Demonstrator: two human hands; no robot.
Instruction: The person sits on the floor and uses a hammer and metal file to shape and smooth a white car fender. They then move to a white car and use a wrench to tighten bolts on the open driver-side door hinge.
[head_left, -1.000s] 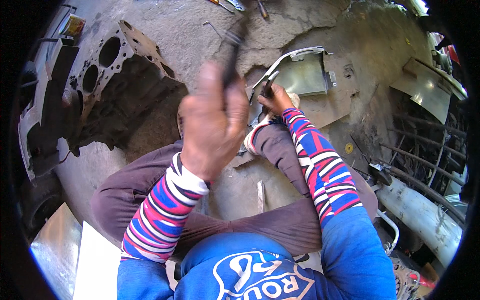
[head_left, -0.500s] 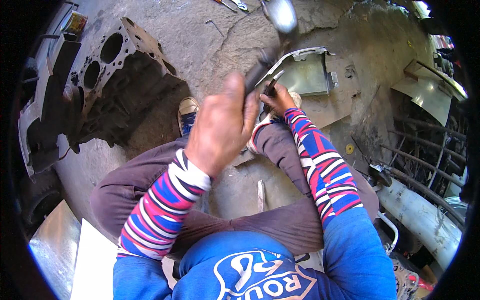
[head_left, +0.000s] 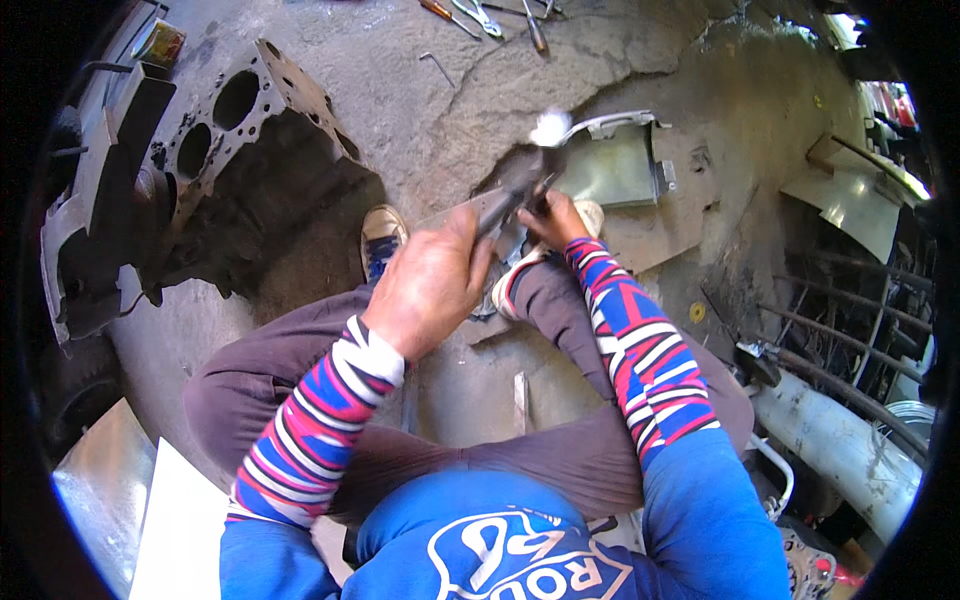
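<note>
My left hand (head_left: 425, 285) is wrapped round the dark handle of a hammer (head_left: 507, 203), whose shiny head is smeared by motion. Just right of it, my right hand (head_left: 556, 222) closes on a short dark chisel (head_left: 541, 187). The hammer overlaps the chisel's upper end in the picture; whether they touch I cannot tell. Beneath the hands, between my shoes, lies a piece of thin sheet metal (head_left: 510, 240), partly hidden by hands and hammer. A bent, shiny metal panel (head_left: 610, 170) lies just beyond my right hand.
An engine block (head_left: 290, 90) stands to the left. Pliers (head_left: 478, 18), screwdrivers (head_left: 535, 30) and a hex key (head_left: 437, 68) lie on the concrete floor ahead. On the right are a metal rack (head_left: 850, 290), a grey cylinder (head_left: 840, 430) and a bent sheet (head_left: 850, 205).
The hammer has come down from its raised position to the chisel, my left hand dropping slightly with it. My right hand stays on the chisel. The view has shifted a little, showing more tools ahead.
</note>
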